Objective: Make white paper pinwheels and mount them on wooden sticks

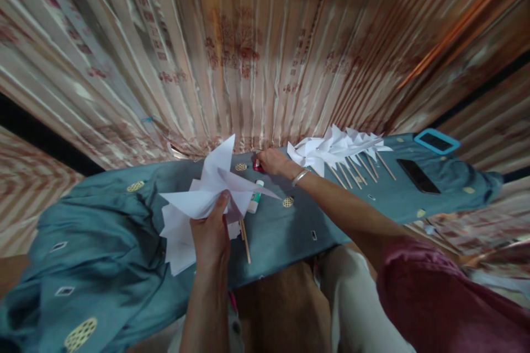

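My left hand (212, 231) pinches a white paper pinwheel (221, 174) at its middle, thumb on top, with the blades fanned outward. Beneath it lies a stack of white paper sheets (176, 237). At the far edge of the cloth, my right hand (273, 162) closes on a small red object (257, 164), whose kind I cannot make out because the fingers cover part of it. Between the hands rests a glue stick (255, 197) with a green label, partly behind a pinwheel blade. A few wooden sticks (245, 242) lie beside the paper stack.
Pinwheels on sticks (331, 149) lie overlapping in a row to the right. Farther right are a black phone (418, 175) and a blue-framed device (436, 142). Green cloth (290, 242) covers the narrow table, bunched at the left. A patterned curtain (248, 55) hangs behind.
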